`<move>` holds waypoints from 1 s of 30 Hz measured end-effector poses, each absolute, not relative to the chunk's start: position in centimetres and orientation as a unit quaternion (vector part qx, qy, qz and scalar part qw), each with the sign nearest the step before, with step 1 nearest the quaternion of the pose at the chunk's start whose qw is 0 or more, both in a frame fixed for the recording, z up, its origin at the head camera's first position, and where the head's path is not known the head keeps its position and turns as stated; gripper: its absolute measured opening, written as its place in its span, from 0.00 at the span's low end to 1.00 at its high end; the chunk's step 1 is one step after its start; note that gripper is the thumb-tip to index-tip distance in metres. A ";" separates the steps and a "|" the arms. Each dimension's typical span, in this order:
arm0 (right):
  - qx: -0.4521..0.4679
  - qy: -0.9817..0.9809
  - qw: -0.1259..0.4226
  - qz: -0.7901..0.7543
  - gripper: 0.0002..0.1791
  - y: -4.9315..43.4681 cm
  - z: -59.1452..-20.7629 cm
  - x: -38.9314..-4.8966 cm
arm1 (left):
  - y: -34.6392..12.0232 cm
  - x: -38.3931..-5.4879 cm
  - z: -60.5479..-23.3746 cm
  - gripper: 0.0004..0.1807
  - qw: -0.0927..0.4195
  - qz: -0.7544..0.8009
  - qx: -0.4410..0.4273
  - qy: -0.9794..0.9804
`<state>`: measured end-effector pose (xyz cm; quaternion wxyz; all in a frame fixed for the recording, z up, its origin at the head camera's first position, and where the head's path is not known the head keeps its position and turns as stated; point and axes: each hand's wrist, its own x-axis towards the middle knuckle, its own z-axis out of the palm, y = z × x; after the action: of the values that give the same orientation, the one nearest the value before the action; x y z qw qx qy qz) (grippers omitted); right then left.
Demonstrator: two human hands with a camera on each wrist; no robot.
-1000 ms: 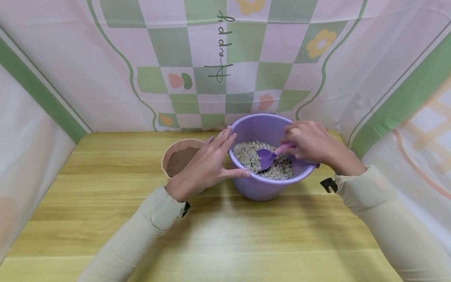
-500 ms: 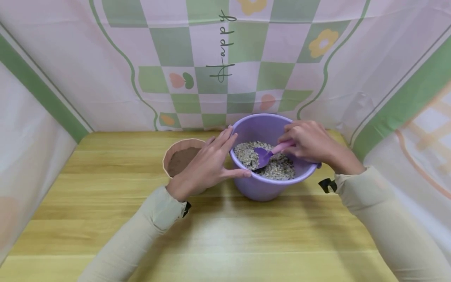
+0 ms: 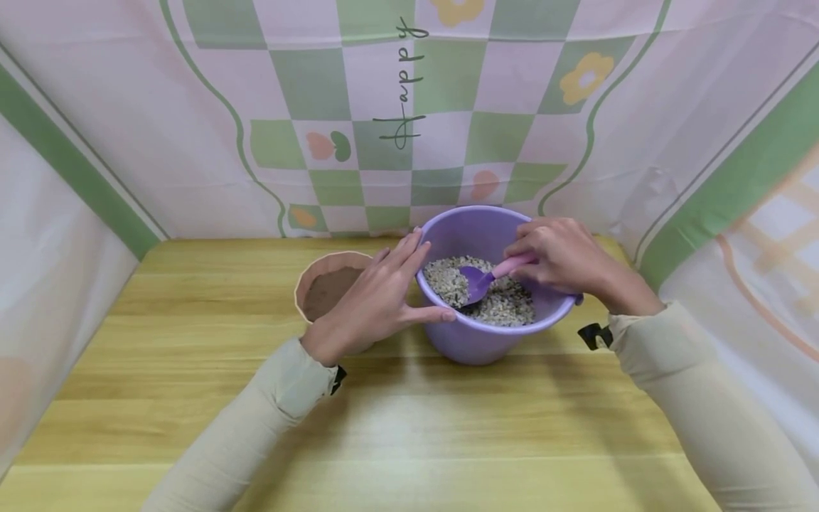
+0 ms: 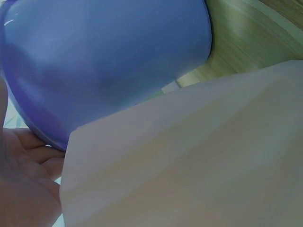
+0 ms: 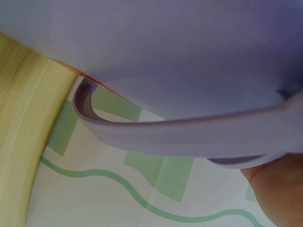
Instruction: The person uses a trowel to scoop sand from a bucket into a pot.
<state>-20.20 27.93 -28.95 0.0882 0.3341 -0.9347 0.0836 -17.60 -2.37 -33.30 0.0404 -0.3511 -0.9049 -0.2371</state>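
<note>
A purple bucket (image 3: 470, 348) holds grey-beige gravel (image 3: 505, 306). My right hand (image 3: 557, 252) reaches over its right rim and grips the pink handle of a small shovel (image 3: 476, 284), whose purple blade is sunk partly in the gravel near the left side. My left hand (image 3: 377, 295) rests on the bucket's left rim, fingers straight and thumb spread along the near edge. Under and behind that hand stands a pinkish pot (image 3: 303, 284) of brown soil (image 3: 329, 291), partly hidden. In the left wrist view the left fingers (image 4: 40, 151) lie at the bucket's rim, beside the pot's wall.
Bucket and pot stand side by side on a wooden table (image 3: 397, 427), near its back edge. A checked cloth (image 3: 441, 78) hangs right behind them. The bucket's purple carrying handle (image 5: 189, 135) hangs along its far side in the right wrist view.
The shovel has shifted slightly left and pushed into the gravel, its blade now bearing a small heap beside it. My left hand keeps its place on the rim.
</note>
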 end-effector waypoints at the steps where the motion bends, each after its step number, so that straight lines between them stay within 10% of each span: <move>1: 0.337 -0.933 0.090 0.085 0.15 28.0 -28.9 -20.2 | -2.4 -17.6 -33.3 0.62 0.039 -0.238 -0.351 -0.905; 30: 0.338 -0.925 0.101 0.141 0.16 28.9 -28.6 -19.8 | -2.5 -17.6 -33.3 0.63 0.033 -0.256 -0.349 -0.901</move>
<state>-19.81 28.93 -28.61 0.1014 0.3383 -0.9249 0.1408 -17.57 -2.46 -33.35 0.0328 -0.3495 -0.9007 -0.2558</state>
